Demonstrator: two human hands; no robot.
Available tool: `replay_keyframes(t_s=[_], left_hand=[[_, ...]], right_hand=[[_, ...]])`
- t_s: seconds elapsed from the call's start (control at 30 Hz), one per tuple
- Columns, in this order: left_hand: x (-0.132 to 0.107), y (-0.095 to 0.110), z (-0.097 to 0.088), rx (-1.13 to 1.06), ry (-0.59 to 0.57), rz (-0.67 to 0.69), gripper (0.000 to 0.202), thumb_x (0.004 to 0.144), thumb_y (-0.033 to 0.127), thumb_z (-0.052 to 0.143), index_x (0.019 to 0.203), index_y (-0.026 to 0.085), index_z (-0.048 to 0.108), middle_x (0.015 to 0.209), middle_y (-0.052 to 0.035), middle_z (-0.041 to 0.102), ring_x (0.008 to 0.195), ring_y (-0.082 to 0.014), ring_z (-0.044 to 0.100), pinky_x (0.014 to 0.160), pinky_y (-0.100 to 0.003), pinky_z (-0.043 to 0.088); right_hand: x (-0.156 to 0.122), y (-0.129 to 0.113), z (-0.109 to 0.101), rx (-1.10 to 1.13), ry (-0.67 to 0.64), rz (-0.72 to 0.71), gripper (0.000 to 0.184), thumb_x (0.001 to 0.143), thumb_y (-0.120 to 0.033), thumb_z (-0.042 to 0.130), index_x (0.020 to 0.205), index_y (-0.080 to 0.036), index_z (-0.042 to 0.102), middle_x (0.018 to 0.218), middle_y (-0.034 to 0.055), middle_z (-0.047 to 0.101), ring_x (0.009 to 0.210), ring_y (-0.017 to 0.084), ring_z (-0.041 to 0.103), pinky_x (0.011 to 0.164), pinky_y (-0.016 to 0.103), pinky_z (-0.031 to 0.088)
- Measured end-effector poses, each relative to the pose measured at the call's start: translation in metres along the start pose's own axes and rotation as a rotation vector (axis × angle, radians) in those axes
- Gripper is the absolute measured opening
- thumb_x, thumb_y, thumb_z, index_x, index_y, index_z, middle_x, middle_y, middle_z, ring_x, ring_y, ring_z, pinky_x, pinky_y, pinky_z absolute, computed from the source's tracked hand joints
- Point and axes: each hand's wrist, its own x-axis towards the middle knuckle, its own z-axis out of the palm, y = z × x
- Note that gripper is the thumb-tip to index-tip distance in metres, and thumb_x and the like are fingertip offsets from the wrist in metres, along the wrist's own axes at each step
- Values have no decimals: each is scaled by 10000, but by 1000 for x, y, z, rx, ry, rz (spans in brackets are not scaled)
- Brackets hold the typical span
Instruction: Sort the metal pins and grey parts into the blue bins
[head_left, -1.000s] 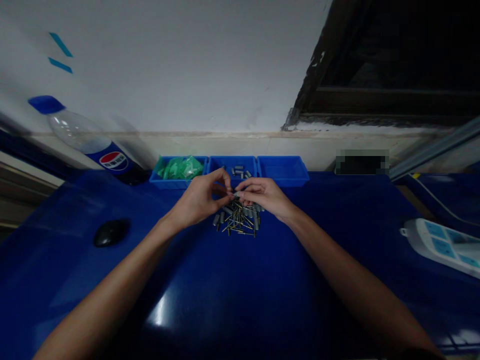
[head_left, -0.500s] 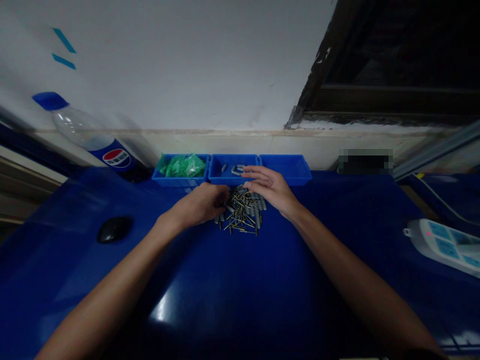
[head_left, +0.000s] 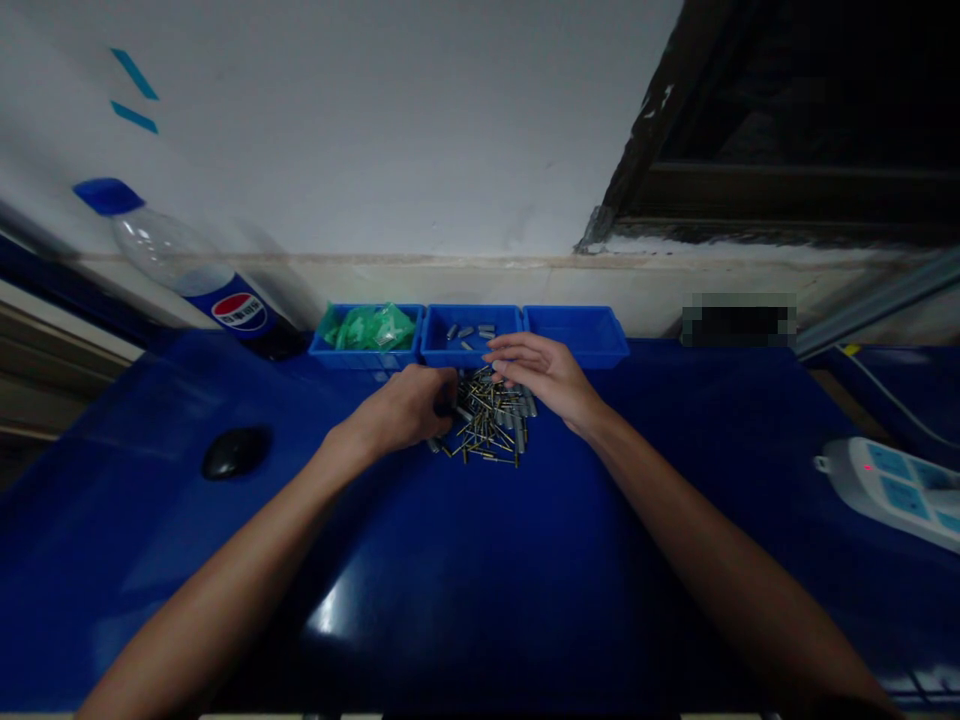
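Observation:
A heap of small metal pins and grey sleeves (head_left: 487,425) lies on the blue table (head_left: 480,580), just in front of three blue bins. My left hand (head_left: 405,408) rests on the heap's left edge with its fingers curled down into the parts; what they grip is hidden. My right hand (head_left: 544,372) hovers over the heap's far right side, fingers stretched out toward the middle bin (head_left: 471,346), which holds a few grey sleeves. The left bin (head_left: 367,338) holds green plastic bags. The right bin (head_left: 577,336) looks bare.
A cola bottle (head_left: 195,280) lies on its side at the back left. A black mouse (head_left: 236,452) sits left of my left forearm. A white power strip (head_left: 892,490) with a red light is at the right edge. A wall stands right behind the bins.
A second ago both hands pinched a part together above the heap. My right hand then reached to the middle bin and opened, while my left hand dropped onto the heap's left edge.

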Motion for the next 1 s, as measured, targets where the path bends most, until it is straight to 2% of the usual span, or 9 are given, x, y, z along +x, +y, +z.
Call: replay_keyframes(t_s=[0.13,0.27,0.43,0.6,0.73,0.83,0.9,1.0], left_hand=[[3,0,-2,-75,91,24,213,726,135,680,932,188,682,814,-30,725,714,-181,670,645,-290,489],[3,9,-10,-365,193,99,185,777,168,655,961,176,671,901,-45,748,803,-170,708,755,-306,575],[2,24,-15,-635,211,161,170,800,227,738,947,155,693,995,-72,760,914,-179,727,897,-344,614],[3,27,-11,-718,212,162,209,781,255,791,941,151,706,1004,-71,770,941,-193,739,932,-365,616],[2,23,-12,-649,201,161,214,822,282,765,981,155,700,1004,-72,764,936,-185,735,892,-335,609],[-1,16,-17,-457,113,163,275,848,322,752,1067,166,697,995,-64,760,893,-180,726,829,-312,589],[-4,10,-21,-272,-2,155,328,828,339,781,1105,179,707,972,-55,759,864,-185,715,787,-301,563],[-8,4,-22,-48,-151,105,361,769,314,835,1092,190,731,995,-55,758,847,-193,701,737,-287,521]], right_hand=[[0,0,0,-9,3,9,281,850,-349,776,1111,-249,745,1111,85,795,914,239,755,847,430,596],[1,2,0,-20,-24,30,255,836,-347,785,1069,-250,741,1012,67,798,893,232,749,844,420,589],[1,7,1,38,-115,124,222,813,-352,818,960,-234,700,836,39,782,795,208,745,778,379,577],[-4,3,4,195,-188,186,299,776,-362,869,964,-216,687,856,49,797,788,186,751,774,347,578],[-4,5,5,198,-151,188,279,768,-367,879,937,-215,717,814,38,776,700,150,695,717,331,562],[-2,8,5,92,-57,148,242,779,-391,864,890,-217,737,739,25,733,639,145,640,687,352,558],[0,8,5,55,10,104,253,788,-385,854,958,-221,762,797,44,753,720,181,685,751,386,583],[0,4,4,81,57,38,385,807,-345,835,1169,-239,763,1076,94,799,986,255,750,904,441,603]])
